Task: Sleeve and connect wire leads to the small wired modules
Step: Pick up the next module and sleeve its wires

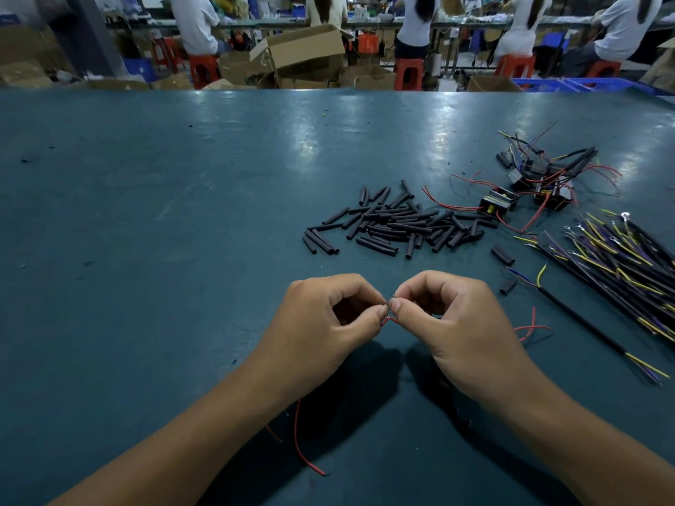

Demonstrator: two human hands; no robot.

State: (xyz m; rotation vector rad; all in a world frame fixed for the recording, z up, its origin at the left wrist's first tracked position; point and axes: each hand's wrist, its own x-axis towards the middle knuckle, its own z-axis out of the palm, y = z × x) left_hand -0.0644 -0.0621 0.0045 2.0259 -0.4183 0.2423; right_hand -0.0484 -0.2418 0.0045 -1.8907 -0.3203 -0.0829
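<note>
My left hand [321,323] and my right hand [449,319] meet fingertip to fingertip just above the green table [146,250], and each pinches a bare end of a thin red wire [387,320] at the point where they touch. More red wire [301,443] trails below my left wrist, and red wire [529,328] shows beside my right hand. A heap of black sleeve pieces [398,222] lies beyond the hands. Small black wired modules [498,202] with red leads sit at the right. What my palms hide cannot be seen.
A bundle of black cables with yellow and purple leads [621,261] fans out at the right edge. One such cable [584,326] lies close to my right hand. Loose sleeve pieces [503,255] lie near it. People sit at benches beyond the table's far edge.
</note>
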